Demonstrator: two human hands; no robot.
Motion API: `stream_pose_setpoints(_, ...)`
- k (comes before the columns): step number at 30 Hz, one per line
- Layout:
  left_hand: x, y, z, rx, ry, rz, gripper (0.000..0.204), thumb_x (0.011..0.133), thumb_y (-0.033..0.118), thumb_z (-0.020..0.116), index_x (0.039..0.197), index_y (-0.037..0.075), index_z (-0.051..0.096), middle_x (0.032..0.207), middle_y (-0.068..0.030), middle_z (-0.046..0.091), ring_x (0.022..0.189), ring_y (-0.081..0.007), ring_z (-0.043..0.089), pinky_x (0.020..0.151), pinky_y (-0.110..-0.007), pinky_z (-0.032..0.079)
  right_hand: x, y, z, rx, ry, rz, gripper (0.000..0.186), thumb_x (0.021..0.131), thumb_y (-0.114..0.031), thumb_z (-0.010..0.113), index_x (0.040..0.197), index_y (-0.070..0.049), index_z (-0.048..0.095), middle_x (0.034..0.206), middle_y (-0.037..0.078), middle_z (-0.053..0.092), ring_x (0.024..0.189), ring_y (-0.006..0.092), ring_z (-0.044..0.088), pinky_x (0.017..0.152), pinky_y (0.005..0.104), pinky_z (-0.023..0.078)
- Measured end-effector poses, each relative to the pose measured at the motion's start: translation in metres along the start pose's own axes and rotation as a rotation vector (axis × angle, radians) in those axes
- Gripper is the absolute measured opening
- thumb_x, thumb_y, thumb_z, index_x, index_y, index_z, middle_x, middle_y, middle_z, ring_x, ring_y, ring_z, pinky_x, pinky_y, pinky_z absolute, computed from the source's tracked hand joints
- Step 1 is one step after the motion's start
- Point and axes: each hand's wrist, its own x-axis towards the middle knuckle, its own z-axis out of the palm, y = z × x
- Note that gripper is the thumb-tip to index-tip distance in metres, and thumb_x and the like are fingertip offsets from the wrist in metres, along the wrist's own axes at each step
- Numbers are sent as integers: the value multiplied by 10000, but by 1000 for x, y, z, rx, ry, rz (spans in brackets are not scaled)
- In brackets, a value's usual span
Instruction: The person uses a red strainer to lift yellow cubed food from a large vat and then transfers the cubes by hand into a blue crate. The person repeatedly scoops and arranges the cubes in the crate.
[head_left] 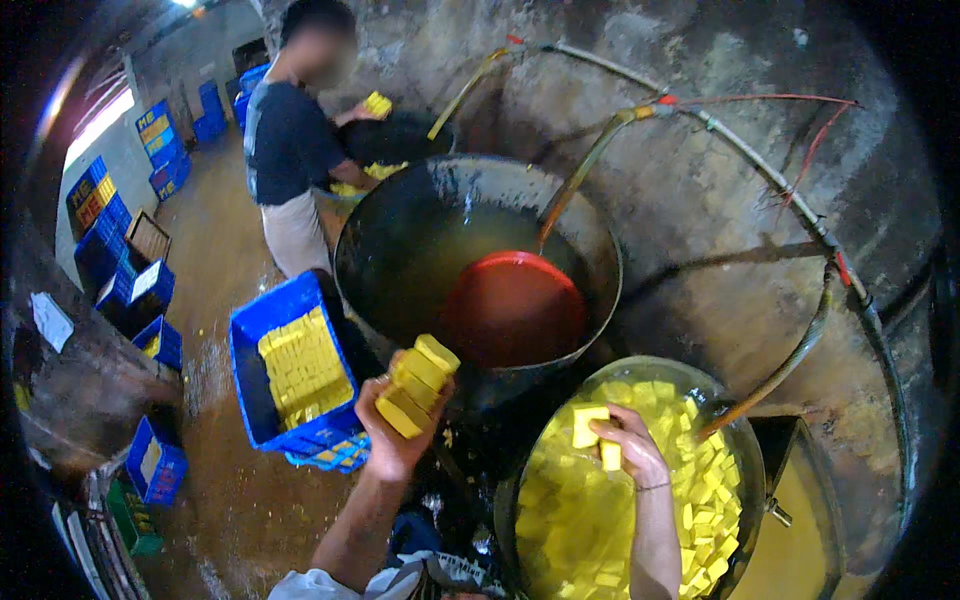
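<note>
My left hand (392, 442) is raised between the blue crate and the round vat, its fingers wrapped round a short row of yellow tofu blocks (418, 380). Over the vat at the lower right, my right hand (634, 447) grips a yellow tofu block (587, 428); another block shows just under its fingers. That vat (757, 468) holds yellowish liquid with many loose blocks (708, 500), crowded along its right side. Left of my left hand, the blue crate (243, 375) contains neat rows of yellow blocks (305, 368).
Ahead stands a large dark vat (350, 285) with a red round basin (520, 305) in it. A person (292, 150) handles yellow blocks beside another vat. Pipes and hoses (800, 205) run along the wall. Blue crates (155, 460) line the left side.
</note>
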Motion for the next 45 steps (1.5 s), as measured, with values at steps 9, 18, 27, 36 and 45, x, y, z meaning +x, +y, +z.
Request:
stream_pose_setpoints(9,31,37,-127,-165,321,-135,477,765,295,496,1187,75,532,1127,-141,592,1001,-315,580,878,-456,469,68,-26,240,-477,-362,-372,404,696,-268,805,922,32,656,814,89,664,715,148,619,647,284,494)
stream_pose_setpoints(18,46,75,-219,-398,528,-223,383,794,301,515,1110,84,531,1042,-113,601,979,-274,580,897,-414,464,146,22,378,-467,-453,-130,373,795,-206,722,1068,5,579,1013,105,612,932,159,589,807,263,467)
stream_pose_setpoints(27,83,123,-304,-518,513,-366,376,854,394,450,1079,105,538,980,-82,605,899,-252,595,806,-377,495,254,88,468,-905,-683,-277,724,707,-339,769,1270,-33,432,1280,122,446,1214,250,413,1025,386,327)
stream_pose_setpoints(36,149,101,-463,-234,838,-290,683,912,624,267,1161,55,552,952,-101,632,799,-284,612,773,-425,511,388,230,507,-113,-719,710,483,766,-262,705,1163,-39,545,1116,54,604,1024,179,579,910,356,449)
stream_pose_setpoints(45,69,132,-523,324,900,-101,535,919,480,443,1294,99,450,1316,-93,457,1176,-234,450,977,-372,347,460,370,542,-888,-466,290,599,834,-421,631,1254,-12,512,1248,123,557,1155,237,520,981,343,400)
